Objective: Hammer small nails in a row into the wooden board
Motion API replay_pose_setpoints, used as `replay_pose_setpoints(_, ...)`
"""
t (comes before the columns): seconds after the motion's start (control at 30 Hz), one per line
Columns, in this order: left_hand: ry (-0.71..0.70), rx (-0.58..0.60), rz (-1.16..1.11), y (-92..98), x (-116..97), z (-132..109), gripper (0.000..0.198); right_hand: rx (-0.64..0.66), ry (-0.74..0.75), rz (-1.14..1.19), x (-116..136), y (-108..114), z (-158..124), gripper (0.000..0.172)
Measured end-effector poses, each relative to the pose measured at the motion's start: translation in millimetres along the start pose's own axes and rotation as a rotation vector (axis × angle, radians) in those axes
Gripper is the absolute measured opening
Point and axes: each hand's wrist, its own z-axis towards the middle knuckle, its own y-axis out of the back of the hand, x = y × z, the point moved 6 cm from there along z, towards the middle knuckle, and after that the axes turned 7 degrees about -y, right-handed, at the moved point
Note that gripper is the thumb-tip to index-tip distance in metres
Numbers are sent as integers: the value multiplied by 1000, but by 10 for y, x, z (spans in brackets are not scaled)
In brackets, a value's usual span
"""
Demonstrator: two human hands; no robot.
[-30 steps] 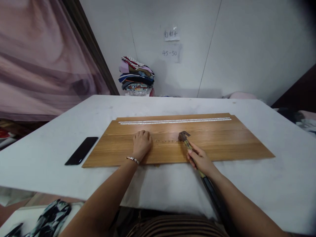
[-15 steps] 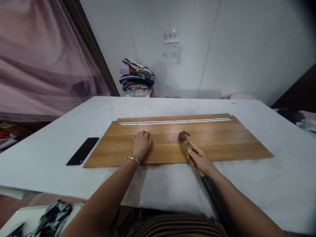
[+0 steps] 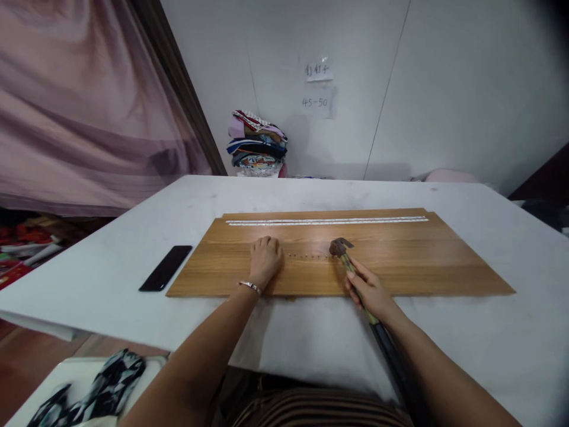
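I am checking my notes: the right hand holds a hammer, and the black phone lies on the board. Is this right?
The phone's place is wrong: the black phone lies on the white table, beside the board, as the head view shows. The right hand does hold a hammer.

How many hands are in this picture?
2. The left hand rests on the wooden board, and the right hand grips the hammer. No other hands show.
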Motion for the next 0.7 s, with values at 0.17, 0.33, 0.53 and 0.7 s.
replay_pose_setpoints(0.17,6,-13,-3,-2,1,3,24,3,-16,-24,-3,-2,-8,68)
replay_pose_setpoints(0.33,-6,-26,-7,-10,0,2,24,3,-10,-28,8,-4,-12,69)
replay_pose_setpoints(0.53,-20,-31,1,-5,-2,2,24,10,-9,-21,4,-9,-6,69)
replay_pose_setpoints(0.7,-23,-46,5,-10,5,4,22,18,-3,-33,-17,-11,3,66)
